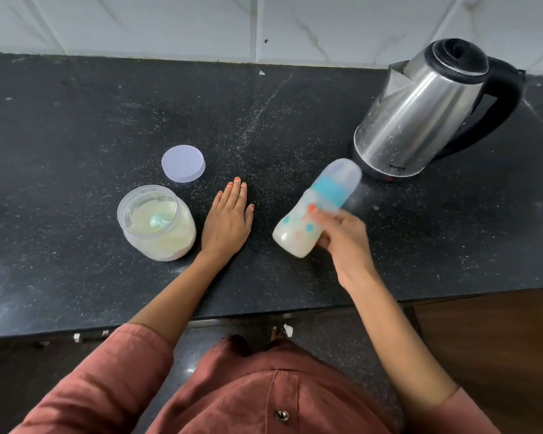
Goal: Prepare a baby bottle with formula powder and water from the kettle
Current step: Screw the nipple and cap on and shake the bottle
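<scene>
Right hand (342,238): raised above the counter (76,120), forearm reaching in from lower right, fingers wrapped around the lower body of the baby bottle (314,211), thumb side toward the camera. Grip closed firmly on the bottle; fingertips blurred

Baby bottle: held clear of the counter, between the left hand and the kettle. Tilted, long axis running from lower left to upper right. Base pointing down-left toward the person, capped top pointing up-right toward the kettle base. Milky white liquid visible in the lower body. Teal collar below a clear cap. Upper end smeared with motion blur

Left hand (228,219): flat on the counter, palm down, fingers extended and together, pointing away from the body. Holding nothing. Lying just beside the jar, to its right

Powder jar (156,222): open, upright on the counter, pale powder inside with a teal scoop (159,221) resting in it. Lid (183,163) lying flat behind the jar, apart from it

Kettle (420,114): steel body, black handle, standing at rear right, lid closed
</scene>
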`<action>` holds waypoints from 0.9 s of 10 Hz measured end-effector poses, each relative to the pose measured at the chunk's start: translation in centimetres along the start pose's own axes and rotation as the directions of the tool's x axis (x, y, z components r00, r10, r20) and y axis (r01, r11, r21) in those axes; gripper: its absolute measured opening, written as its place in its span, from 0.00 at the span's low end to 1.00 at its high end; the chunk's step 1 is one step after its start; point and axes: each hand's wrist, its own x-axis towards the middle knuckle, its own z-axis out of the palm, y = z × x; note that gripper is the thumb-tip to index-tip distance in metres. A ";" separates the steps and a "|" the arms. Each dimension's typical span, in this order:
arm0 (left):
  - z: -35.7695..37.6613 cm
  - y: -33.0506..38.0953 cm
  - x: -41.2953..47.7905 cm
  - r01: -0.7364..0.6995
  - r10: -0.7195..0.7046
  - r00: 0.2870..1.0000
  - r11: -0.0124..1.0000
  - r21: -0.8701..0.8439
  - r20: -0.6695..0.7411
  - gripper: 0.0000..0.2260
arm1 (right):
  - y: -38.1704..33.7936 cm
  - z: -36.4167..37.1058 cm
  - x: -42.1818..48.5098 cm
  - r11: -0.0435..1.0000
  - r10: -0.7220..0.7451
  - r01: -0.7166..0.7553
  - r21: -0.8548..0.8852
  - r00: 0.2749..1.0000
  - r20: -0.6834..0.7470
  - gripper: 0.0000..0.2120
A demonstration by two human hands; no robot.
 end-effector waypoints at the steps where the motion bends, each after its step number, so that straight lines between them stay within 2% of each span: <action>1: 0.1 0.0 0.0 0.001 -0.001 1.000 1.000 0.006 0.000 0.23 | -0.7 -0.1 0.9 0.963 -0.005 0.042 0.268 0.990 -0.138 0.05; 2: 0.0 -0.1 0.0 0.001 -0.001 1.000 1.000 0.005 -0.002 0.23 | -0.1 0.5 -0.1 1.000 0.005 -0.005 0.022 1.000 0.004 0.05; 3: 0.0 -0.1 0.0 0.001 -0.001 1.000 1.000 0.002 -0.004 0.23 | 0.4 0.3 -0.8 0.980 0.033 -0.010 -0.199 0.993 0.113 0.07; 4: 0.0 0.0 0.0 0.002 -0.002 1.000 1.000 0.002 -0.006 0.23 | -0.5 0.0 0.2 0.994 0.014 -0.011 0.111 0.999 -0.028 0.05; 5: 0.0 0.0 -0.1 0.004 -0.004 1.000 1.000 0.005 -0.010 0.23 | -0.8 0.1 1.1 0.940 0.007 0.046 0.337 0.988 -0.155 0.06; 6: 0.0 -0.1 0.0 0.003 -0.003 1.000 1.000 0.005 -0.006 0.23 | 0.1 0.6 0.0 0.995 0.051 -0.050 0.090 0.999 -0.004 0.05; 7: 0.0 0.0 0.0 0.003 -0.003 1.000 1.000 0.004 0.001 0.23 | 0.8 0.2 -0.7 0.982 0.084 -0.064 -0.180 0.991 0.105 0.07; 8: 0.0 0.0 -0.1 0.001 -0.001 1.000 1.000 0.008 -0.008 0.23 | -0.2 -0.1 0.2 0.995 0.033 -0.030 0.090 0.999 -0.031 0.05; 9: 0.1 0.0 -0.1 0.001 -0.001 1.000 1.000 0.007 -0.008 0.23 | -0.7 0.1 0.7 0.963 0.027 0.010 0.270 0.991 -0.133 0.03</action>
